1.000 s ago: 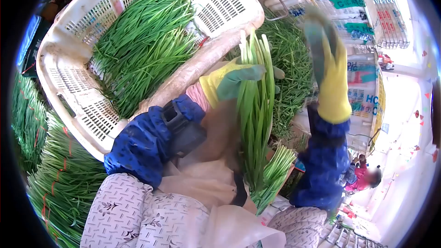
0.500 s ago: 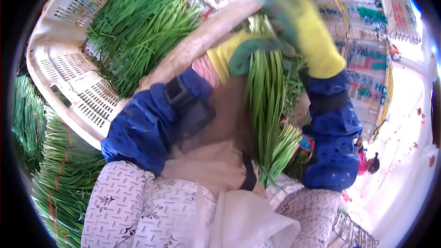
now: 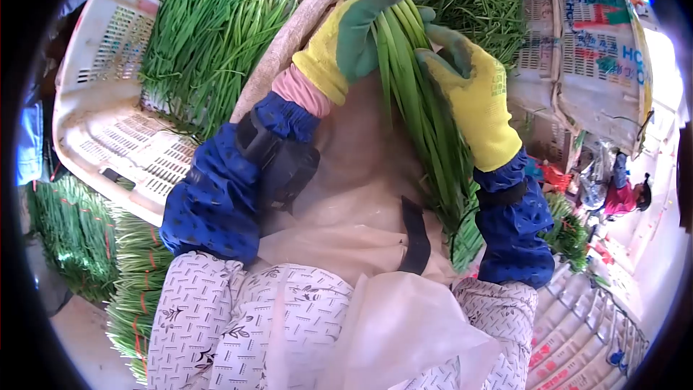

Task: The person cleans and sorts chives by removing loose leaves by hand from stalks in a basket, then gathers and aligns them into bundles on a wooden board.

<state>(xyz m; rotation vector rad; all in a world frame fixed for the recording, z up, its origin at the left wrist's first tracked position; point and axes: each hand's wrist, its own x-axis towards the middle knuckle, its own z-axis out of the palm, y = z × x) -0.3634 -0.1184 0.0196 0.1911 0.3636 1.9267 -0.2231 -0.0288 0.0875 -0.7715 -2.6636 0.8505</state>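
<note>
A bunch of garlic chives [image 3: 415, 79], with long flat green leaves and pale stem ends, hangs slanting in front of my apron. My left hand [image 3: 354, 40], in a yellow and green glove, is closed around its upper part just below the pale ends. Its leaf tips trail down beside my right sleeve. In a matching glove, my right hand [image 3: 473, 83] is at the right side of the bunch. Its thumb and fingers are bent but apart, and the thumb side touches the leaves.
A white plastic basket [image 3: 86, 119] with loose chives [image 3: 216, 36] stands at the left beside a pale beam [image 3: 263, 87]. Tied chive bundles [image 3: 133, 282] are stacked at lower left. More greens [image 3: 476, 0] lie beyond my hands. Printed white sacking [image 3: 599, 50] is at right, with a person [image 3: 624, 195] farther off.
My right hand has come down from above the bunch to its right side. My left hand has moved up and left with the chives, which now slant more.
</note>
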